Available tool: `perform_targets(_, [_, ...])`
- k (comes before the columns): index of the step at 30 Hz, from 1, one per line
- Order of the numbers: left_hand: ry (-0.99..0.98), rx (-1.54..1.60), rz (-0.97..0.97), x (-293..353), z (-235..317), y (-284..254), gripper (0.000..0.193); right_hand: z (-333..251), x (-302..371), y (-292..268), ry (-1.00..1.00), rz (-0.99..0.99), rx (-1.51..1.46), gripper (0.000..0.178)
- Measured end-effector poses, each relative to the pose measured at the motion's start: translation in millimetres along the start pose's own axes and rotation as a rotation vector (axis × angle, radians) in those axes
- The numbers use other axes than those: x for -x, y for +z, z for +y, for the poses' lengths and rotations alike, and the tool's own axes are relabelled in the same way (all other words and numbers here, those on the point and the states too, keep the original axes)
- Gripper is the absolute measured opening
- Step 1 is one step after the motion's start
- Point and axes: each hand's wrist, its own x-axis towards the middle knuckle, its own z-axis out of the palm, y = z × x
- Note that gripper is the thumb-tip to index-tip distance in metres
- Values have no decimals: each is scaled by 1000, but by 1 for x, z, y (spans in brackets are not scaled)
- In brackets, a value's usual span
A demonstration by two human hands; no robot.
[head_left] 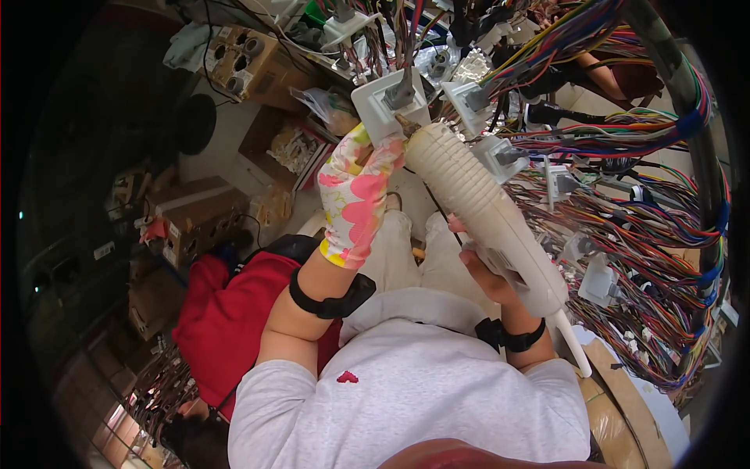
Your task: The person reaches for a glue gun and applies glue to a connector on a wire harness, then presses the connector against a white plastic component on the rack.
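In my right hand (pixel 483 273) is a cream-coloured hot glue gun (pixel 488 211) with a ribbed front and a white stick (pixel 574 344) coming out of its rear. The gun's body hides most of those fingers. Its brownish tip points at a white plastic holder (pixel 375 105) with a grey connector (pixel 400 90) set in it. My left hand (pixel 355 191), in a pink, yellow and white patterned glove, pinches the lower edge of that holder. Wires lead up from the connector.
Thick bundles of coloured wires (pixel 609 144) hang from a dark curved bar (pixel 687 94) at the right. More white holders (pixel 500 156) sit along them. Cardboard boxes (pixel 199 223) stand at the left, beside red cloth (pixel 234 313). Another person's arm (pixel 600 74) shows at the far right.
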Motion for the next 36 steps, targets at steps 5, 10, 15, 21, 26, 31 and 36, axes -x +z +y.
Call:
perform_targets(5, [36, 20, 28, 5, -1, -2, 29, -37, -17, 8, -70, -75, -96, 34])
perform_targets(10, [48, -152, 24, 5, -6, -8, 28, -4, -11, 35, -155, 57, -581, 31])
perform_targets(15, [51, 127, 29, 10, 2, -2, 29, 21, -7, 49, -271, 177, -1045, 30])
perform_targets(21, [32, -8, -39, 12, -3, -11, 37, 24, -9, 56, -338, 202, -1086, 30])
perform_targets(26, [-8, 71, 44, 8, -6, -7, 30, -6, -10, 14, -71, -107, -274, 32])
perform_targets(31, [-73, 76, 149, 4, 2, 2, 25, 2, -7, 4, -75, -144, -48, 37])
perform_targets(36, [-49, 57, 94, 2, 4, -2, 32, 2, -9, 4, -89, -149, -51, 41])
